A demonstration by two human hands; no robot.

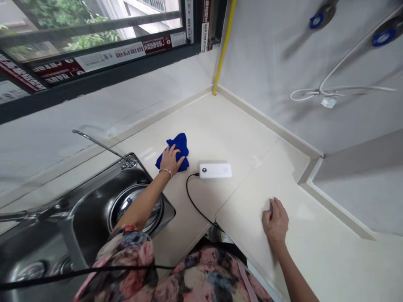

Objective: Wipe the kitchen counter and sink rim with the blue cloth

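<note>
My left hand [170, 160] rests over a crumpled blue cloth [180, 144] on the cream countertop, its fingers curved onto the fabric and its thumb out to the side. The cloth bunches up beyond the fingertips, and the palm hides part of it. To the right of the cloth lies a white power bank [217, 170] with a small round dark display and a black cable [195, 204] plugged into its left end. My right hand [275, 220] leans on the counter farther right, fingers loosely curled in, with nothing visible in it.
On the left is a steel sink [91, 209] holding a round metal strainer basket [154, 216]. A thin faucet [97, 144] rises behind it. A yellow pipe [224, 46] stands in the corner. White wires [324, 90] hang from the right wall. The window [94, 25] is behind.
</note>
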